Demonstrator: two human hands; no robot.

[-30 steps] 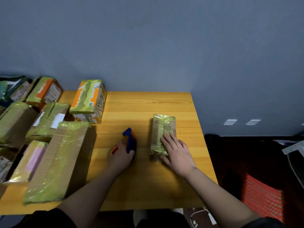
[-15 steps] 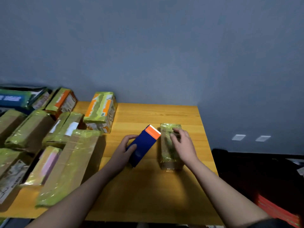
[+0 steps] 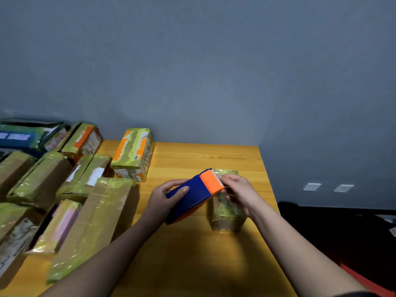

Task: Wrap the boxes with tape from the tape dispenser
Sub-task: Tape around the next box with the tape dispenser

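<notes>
Fingers (image 3: 230, 179) pinching tape at tape dispenser (image 3: 192, 195) edge, left hand (image 3: 165, 200) gripping dispenser above box (image 3: 227, 213).

No print is legible: white lettering on the blue box (image 3: 15, 137) at 9 o'clock and the orange-green box's barcode label (image 3: 137, 156) blur.

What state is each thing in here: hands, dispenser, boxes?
Left hand: grips the tape dispenser's blue body.
Right hand: fingers pinch at the dispenser's toothed end.
Tape dispenser: lifted off the table, tilted.
Small box: on the table, covered in tape.
Stacked boxes: taped, piled at left.
</notes>
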